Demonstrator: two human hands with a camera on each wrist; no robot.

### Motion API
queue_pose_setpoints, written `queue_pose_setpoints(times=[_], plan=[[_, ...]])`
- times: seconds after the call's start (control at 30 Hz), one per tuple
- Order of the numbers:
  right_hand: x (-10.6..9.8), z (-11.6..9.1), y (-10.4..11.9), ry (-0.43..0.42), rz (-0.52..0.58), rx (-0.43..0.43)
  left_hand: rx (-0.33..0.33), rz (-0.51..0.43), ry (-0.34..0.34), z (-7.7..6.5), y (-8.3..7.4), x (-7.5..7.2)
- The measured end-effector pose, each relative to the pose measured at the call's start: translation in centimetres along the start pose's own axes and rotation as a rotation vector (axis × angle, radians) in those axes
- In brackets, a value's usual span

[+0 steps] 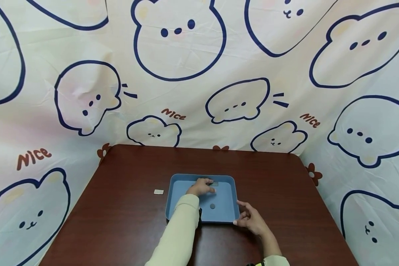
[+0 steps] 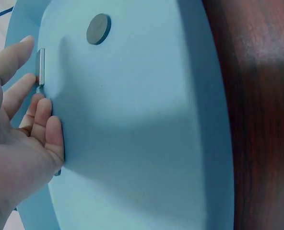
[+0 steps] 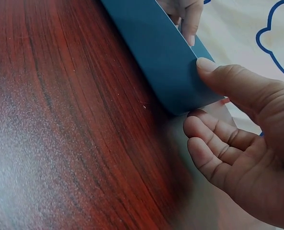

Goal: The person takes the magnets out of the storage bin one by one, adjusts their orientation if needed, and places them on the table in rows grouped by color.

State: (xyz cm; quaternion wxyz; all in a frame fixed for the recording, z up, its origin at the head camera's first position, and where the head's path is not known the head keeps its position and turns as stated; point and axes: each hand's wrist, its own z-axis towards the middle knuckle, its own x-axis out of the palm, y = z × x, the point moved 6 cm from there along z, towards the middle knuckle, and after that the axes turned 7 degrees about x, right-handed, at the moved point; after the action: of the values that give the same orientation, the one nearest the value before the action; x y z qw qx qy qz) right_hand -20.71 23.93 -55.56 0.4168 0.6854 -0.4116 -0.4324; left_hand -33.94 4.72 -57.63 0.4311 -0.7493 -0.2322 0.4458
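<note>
The blue tray lies low in the middle of the head view; the dark surface extends widely on both sides. The right hand grasps its lower right corner. The left hand, fingers relaxed, is beside a flat piece near the far wall; its sleeve crosses the near edge. A disc lies below, a pale piece outside left.

Holding tray by near right corner with right fingers, with left fingers inside beside a tile.
</note>
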Motion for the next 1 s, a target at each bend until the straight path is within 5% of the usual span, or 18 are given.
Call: queue_pose_setpoints(times=[0.47,0.8,1.0], plan=[[0.3,-0.4,1.1,0.007,0.006,-0.012,-0.008,0.108,-0.094,0.0,-0.1,0.2],[0.2,-0.2,0.4,0.011,0.005,0.005,-0.066,0.221,-0.365,-1.0,-1.2,0.9],[0.0,0.7,-1.6,0.008,0.000,0.002,-0.097,0.242,-0.390,-0.7,-1.3,1.2]])
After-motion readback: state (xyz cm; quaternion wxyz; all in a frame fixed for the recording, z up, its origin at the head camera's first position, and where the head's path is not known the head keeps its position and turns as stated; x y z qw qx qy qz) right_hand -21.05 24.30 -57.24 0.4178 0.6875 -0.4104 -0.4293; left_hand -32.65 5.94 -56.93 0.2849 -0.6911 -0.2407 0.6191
